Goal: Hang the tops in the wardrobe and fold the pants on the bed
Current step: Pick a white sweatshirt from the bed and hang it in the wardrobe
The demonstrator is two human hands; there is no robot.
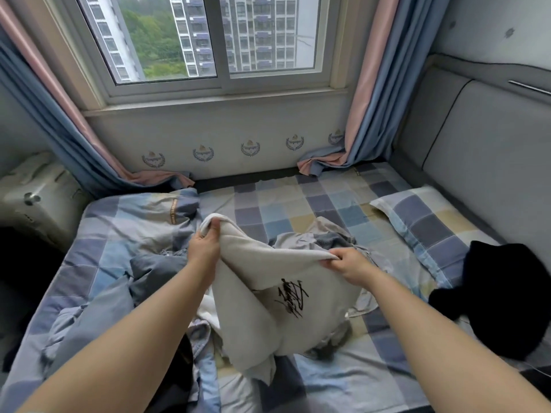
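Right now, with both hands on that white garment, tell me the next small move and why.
Probably lift the white garment clear and shake it open. The left hand and right hand pinch one edge, but it hangs bunched over the pile of clothes, so its shape is still unclear.

One view only, from a wide-angle camera on the person's head, looking forward and down along both forearms to the bed close below. It faces the window on the far wall, with the headboard at the right edge. Straight lines bow toward the frame's edges. The hands sit near mid-frame, at arm's length from the lens
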